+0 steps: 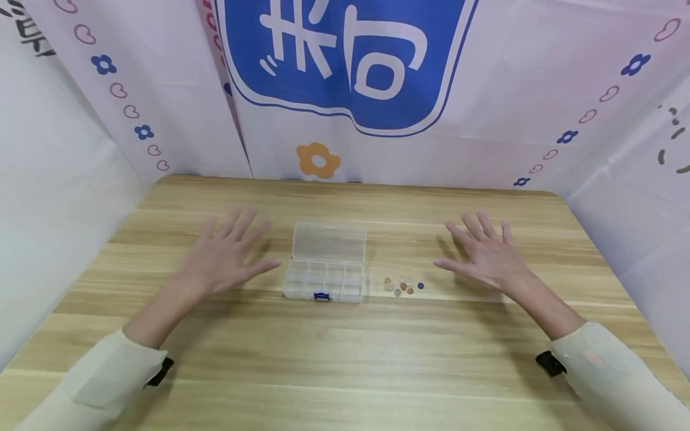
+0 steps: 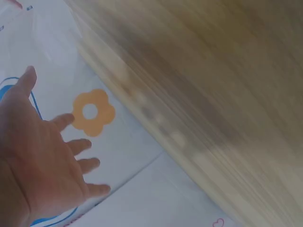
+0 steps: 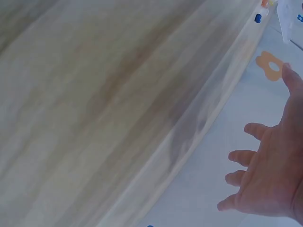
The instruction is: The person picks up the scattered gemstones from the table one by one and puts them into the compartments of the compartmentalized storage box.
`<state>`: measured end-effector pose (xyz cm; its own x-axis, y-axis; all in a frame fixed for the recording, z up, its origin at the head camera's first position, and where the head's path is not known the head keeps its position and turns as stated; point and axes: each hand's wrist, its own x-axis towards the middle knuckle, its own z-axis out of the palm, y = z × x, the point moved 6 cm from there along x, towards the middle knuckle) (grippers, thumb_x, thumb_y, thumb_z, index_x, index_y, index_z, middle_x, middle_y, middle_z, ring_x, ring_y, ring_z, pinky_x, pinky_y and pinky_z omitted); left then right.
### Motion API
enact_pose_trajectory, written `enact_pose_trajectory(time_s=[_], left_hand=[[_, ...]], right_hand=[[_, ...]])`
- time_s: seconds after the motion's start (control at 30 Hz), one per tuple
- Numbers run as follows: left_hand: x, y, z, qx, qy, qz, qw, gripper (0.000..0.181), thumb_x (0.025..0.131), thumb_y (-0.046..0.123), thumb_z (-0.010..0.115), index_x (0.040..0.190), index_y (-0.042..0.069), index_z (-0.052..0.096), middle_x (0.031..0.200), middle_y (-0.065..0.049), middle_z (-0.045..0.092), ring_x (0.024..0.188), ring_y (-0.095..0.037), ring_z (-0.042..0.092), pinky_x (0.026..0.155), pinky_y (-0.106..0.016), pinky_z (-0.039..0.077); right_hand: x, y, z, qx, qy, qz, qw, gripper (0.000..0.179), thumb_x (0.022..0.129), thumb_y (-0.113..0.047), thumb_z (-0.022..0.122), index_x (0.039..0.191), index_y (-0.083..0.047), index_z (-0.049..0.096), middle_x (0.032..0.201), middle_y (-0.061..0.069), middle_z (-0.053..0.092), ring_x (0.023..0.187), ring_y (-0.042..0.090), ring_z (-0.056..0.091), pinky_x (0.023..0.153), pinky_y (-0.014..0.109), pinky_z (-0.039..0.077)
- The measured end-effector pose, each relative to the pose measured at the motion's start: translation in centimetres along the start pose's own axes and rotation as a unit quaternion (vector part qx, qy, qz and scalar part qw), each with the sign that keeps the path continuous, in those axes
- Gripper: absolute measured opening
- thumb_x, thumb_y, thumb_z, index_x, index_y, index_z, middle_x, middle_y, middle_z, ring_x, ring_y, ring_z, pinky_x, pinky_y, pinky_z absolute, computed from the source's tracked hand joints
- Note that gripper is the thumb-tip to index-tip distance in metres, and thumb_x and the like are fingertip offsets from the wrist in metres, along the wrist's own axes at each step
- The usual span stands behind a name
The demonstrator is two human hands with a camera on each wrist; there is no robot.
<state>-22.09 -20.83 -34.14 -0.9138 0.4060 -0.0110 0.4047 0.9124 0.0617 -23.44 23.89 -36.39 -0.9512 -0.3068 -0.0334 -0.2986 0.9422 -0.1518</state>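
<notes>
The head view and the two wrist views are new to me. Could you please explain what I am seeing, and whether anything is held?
There is no robot here, only a person's bare left hand and right hand. The widest picture comes from a camera on the person's head, looking forward and down. The other two come from a camera on each wrist, each showing that side's palm at a slant.

On the table lies a clear box with compartments, its lid tipped back. Between it and the right hand lie some small pieces, one of them blue; they are too small to identify. Both hands are spread and hold nothing.
</notes>
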Motion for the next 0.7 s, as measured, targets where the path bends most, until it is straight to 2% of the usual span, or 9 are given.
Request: enact_pose_trajectory(time_s=[0.07, 0.13, 0.3, 0.47, 0.7], left_hand=[[0.0, 0.7, 0.1, -0.023, -0.007, 0.016, 0.9996, 0.085, 0.101, 0.068, 0.048, 0.164, 0.014, 0.029, 0.169, -0.022, 0.016, 0.155, -0.047, 0.011, 0.120, -0.071, 0.006], [0.0, 1.4, 0.1, -0.048, -0.003, 0.037, 0.9982, 0.083, 0.100, 0.065, 0.054, 0.162, 0.014, 0.035, 0.166, -0.024, 0.027, 0.152, -0.049, 0.022, 0.119, -0.070, 0.015], [0.2, 2.5, 0.6, -0.114, 0.001, 0.079, 0.9903, 0.077, 0.095, 0.055, 0.070, 0.154, 0.010, 0.050, 0.149, -0.027, 0.050, 0.136, -0.049, 0.048, 0.109, -0.069, 0.037], [0.5, 3.0, 1.3, -0.188, -0.013, 0.097, 0.9773, 0.072, 0.091, 0.044, 0.079, 0.148, 0.006, 0.056, 0.143, -0.024, 0.056, 0.127, -0.045, 0.056, 0.102, -0.065, 0.046], [1.0, 3.4, 1.9, -0.251, -0.029, 0.110, 0.9612, 0.068, 0.090, 0.037, 0.082, 0.142, 0.002, 0.059, 0.137, -0.024, 0.057, 0.113, -0.036, 0.063, 0.093, -0.059, 0.053]], right_hand=[[0.0, -0.3, 0.0, 0.007, -0.004, -0.006, 0.9999, 0.091, 0.097, -0.072, 0.050, 0.164, -0.014, 0.030, 0.170, 0.022, 0.016, 0.155, 0.049, 0.005, 0.117, 0.074, -0.003], [0.1, -0.6, 0.1, 0.018, -0.006, -0.014, 0.9997, 0.088, 0.097, -0.070, 0.051, 0.163, -0.014, 0.033, 0.169, 0.022, 0.019, 0.155, 0.050, 0.008, 0.117, 0.074, 0.001], [0.1, -1.7, 0.3, 0.051, -0.003, -0.059, 0.9970, 0.078, 0.099, -0.061, 0.057, 0.156, -0.010, 0.046, 0.163, 0.025, 0.033, 0.151, 0.052, 0.020, 0.117, 0.072, 0.015], [0.1, -3.0, 0.4, 0.079, 0.007, -0.113, 0.9905, 0.070, 0.097, -0.052, 0.067, 0.147, -0.005, 0.057, 0.154, 0.027, 0.046, 0.144, 0.051, 0.038, 0.114, 0.069, 0.029], [-0.1, -3.9, 0.5, 0.126, 0.010, -0.124, 0.9842, 0.058, 0.096, -0.040, 0.074, 0.140, -0.004, 0.063, 0.146, 0.027, 0.054, 0.135, 0.049, 0.049, 0.111, 0.067, 0.036]])
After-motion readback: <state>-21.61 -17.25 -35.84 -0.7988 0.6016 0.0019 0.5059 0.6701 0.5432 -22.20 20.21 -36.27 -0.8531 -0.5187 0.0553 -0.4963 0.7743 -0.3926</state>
